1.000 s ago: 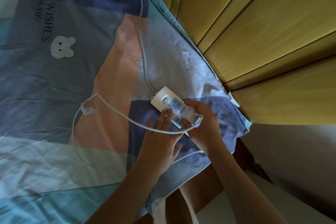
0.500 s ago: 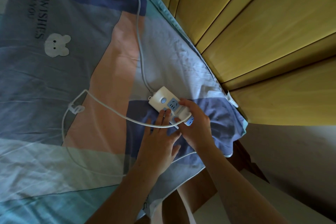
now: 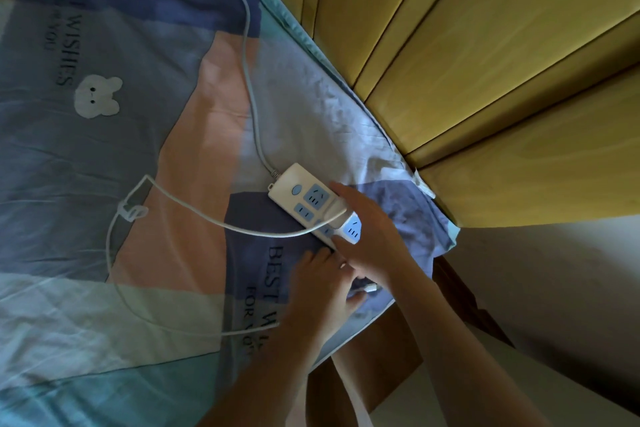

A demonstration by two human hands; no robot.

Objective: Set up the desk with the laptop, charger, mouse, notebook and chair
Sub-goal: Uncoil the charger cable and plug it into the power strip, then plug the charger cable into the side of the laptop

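A white power strip (image 3: 300, 196) with blue sockets lies on the bed near its right edge. A white charger plug (image 3: 336, 212) sits in the strip, and its thin white cable (image 3: 194, 211) loops left across the sheet and back under my left hand. My right hand (image 3: 375, 236) is closed over the plug and the strip's near end. My left hand (image 3: 318, 291) rests on the sheet just below the strip with fingers bent, lying over the cable. A small white connector (image 3: 370, 288) shows beside its thumb. Laptop, mouse, notebook, chair and desk are out of view.
The patchwork bed sheet (image 3: 104, 149) in blue, pink and teal fills the left side. The strip's thick cord (image 3: 247, 55) runs up to the bed's far end. A yellow padded headboard (image 3: 485, 62) lines the right edge, with a pale wall (image 3: 554, 288) below it.
My left hand has slid off the power strip toward me and now lies on the sheet. My right hand stays on the plug, and the view has shifted slightly.
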